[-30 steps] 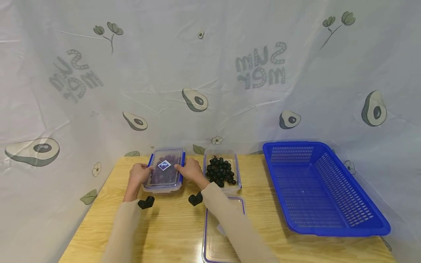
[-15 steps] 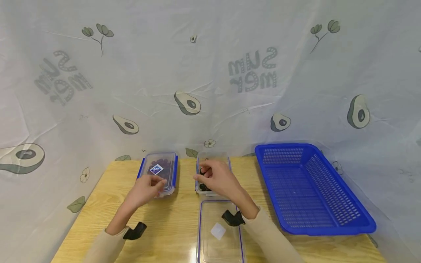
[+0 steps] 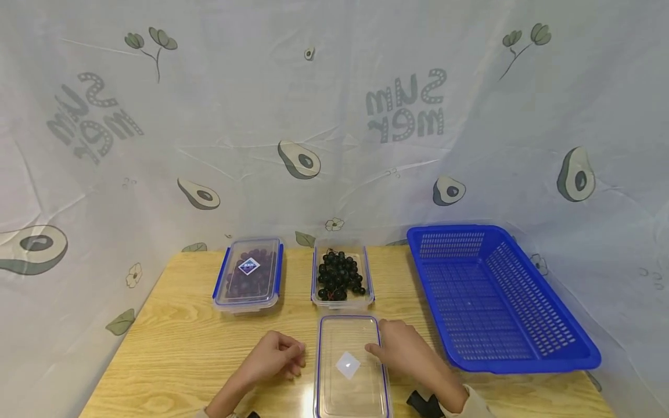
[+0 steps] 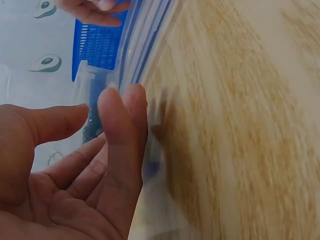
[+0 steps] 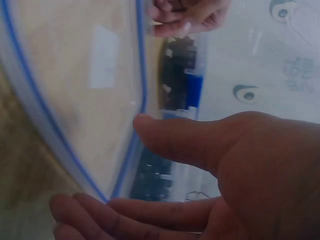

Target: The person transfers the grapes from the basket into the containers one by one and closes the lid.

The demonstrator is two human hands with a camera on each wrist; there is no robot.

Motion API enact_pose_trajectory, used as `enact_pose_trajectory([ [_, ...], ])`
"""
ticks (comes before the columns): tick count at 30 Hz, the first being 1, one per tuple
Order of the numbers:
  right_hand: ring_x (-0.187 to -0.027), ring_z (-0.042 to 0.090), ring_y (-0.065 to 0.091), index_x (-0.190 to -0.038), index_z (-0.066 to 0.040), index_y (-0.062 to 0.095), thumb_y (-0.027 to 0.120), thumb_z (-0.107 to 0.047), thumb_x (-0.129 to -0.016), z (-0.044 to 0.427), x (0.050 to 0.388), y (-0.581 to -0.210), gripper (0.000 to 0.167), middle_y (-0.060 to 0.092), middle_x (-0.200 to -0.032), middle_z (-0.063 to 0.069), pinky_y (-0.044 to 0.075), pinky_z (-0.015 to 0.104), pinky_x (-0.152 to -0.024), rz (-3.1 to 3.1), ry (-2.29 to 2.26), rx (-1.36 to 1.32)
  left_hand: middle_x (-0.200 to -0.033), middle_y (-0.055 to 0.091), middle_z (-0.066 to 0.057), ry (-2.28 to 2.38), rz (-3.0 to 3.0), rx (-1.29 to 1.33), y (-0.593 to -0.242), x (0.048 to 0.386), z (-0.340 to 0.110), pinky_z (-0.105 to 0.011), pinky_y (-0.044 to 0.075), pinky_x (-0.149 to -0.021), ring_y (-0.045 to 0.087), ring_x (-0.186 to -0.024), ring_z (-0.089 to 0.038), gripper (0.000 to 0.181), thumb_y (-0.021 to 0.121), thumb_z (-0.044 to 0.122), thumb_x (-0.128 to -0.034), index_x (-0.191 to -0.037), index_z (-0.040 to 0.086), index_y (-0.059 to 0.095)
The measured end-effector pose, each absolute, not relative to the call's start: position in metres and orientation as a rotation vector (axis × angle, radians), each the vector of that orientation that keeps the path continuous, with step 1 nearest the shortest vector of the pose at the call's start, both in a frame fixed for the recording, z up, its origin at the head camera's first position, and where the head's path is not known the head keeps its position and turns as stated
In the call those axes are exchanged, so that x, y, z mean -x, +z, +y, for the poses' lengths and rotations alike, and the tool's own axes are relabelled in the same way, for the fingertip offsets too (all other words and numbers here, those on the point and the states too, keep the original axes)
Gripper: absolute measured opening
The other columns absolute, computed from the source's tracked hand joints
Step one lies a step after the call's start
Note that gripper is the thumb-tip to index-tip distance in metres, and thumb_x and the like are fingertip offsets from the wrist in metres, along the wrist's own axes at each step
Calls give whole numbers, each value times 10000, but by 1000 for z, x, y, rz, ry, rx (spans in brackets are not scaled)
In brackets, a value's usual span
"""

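Note:
A clear rectangular lid with a blue seal (image 3: 349,334) and a white diamond label lies on the table. At its right edge, my right hand (image 3: 410,353) has the thumb over the rim; in the right wrist view the thumb and fingers are spread apart near a corner of the lid (image 5: 70,45). To the left of the lid, my left hand (image 3: 274,358) hovers with loosely bent fingers and holds nothing. Behind the lid stands a clear uncovered container (image 3: 316,293) of dark grapes (image 3: 340,276). A lidded container with blue side clips (image 3: 237,293) and grapes inside stands farther left.
A large blue plastic basket (image 3: 486,302) stands on the right side of the wooden table (image 3: 172,342). A pale curtain with avocado prints (image 3: 334,116) hangs directly behind the table.
Both hands have left the lidded container on the left. They have come back toward the near side, the right hand passing over the open grape container to the loose lid's right edge.

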State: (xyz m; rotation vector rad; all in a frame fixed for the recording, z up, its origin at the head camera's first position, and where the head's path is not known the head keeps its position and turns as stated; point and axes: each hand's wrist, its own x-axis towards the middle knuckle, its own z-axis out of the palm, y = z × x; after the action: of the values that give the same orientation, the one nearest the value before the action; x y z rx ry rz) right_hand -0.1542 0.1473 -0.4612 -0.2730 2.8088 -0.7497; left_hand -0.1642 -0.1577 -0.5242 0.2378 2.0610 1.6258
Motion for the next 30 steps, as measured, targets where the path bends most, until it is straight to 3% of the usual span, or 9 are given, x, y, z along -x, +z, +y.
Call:
enact_pose_trajectory([
  [3, -562, 161, 435, -851, -25, 617, 838, -225, -885, 155, 149, -474, 300, 462, -652, 6, 353, 307, -504, 2780, -767, 208, -836, 763, -121, 1646, 2005, -223, -528, 163, -153, -250, 617, -597, 710, -641, -96, 296, 619, 139, -1045, -1087, -121, 754],
  [8, -543, 136, 383, -792, -57, 579, 771, -126, -925, 168, 146, -486, 243, 434, -634, -14, 299, 260, -500, 2680, -900, 258, -815, 776, -117, 1657, 1945, -214, -532, 161, -143, -254, 627, -615, 731, -653, -99, 270, 637, 123, -1023, -1047, -112, 770],
  [15, -420, 85, 526, -828, -44, 552, 597, 29, -954, 177, 147, -496, 153, 649, -541, 40, 390, 230, -448, 2519, -1082, 316, -767, 783, -111, 1679, 1969, -183, -539, 162, -133, -263, 631, -621, 725, -611, -72, 187, 723, 86, -977, -991, -87, 792],
  [22, -436, 91, 497, -825, -49, 539, 628, -10, -946, 173, 141, -499, 155, 617, -551, 25, 361, 230, -449, 2551, -1097, 270, -760, 771, -122, 1707, 1962, -176, -539, 158, -129, -284, 639, -632, 720, -608, -86, 168, 714, 36, -971, -982, -125, 761],
  [27, -507, 124, 508, -814, -59, 530, 701, -69, -920, 174, 132, -486, 201, 563, -646, 26, 365, 241, -457, 2591, -1040, 323, -740, 744, -69, 1721, 1930, -172, -526, 148, -127, -272, 635, -627, 710, -616, -95, 138, 691, 9, -973, -976, -125, 724],
  [30, -526, 134, 529, -893, -18, 545, 713, -66, -928, 177, 129, -471, 178, 587, -666, 30, 377, 246, -473, 2586, -1042, 371, -733, 729, -59, 1721, 1940, -196, -513, 147, -128, -268, 629, -613, 706, -613, -100, 148, 705, 42, -978, -968, -106, 702],
])
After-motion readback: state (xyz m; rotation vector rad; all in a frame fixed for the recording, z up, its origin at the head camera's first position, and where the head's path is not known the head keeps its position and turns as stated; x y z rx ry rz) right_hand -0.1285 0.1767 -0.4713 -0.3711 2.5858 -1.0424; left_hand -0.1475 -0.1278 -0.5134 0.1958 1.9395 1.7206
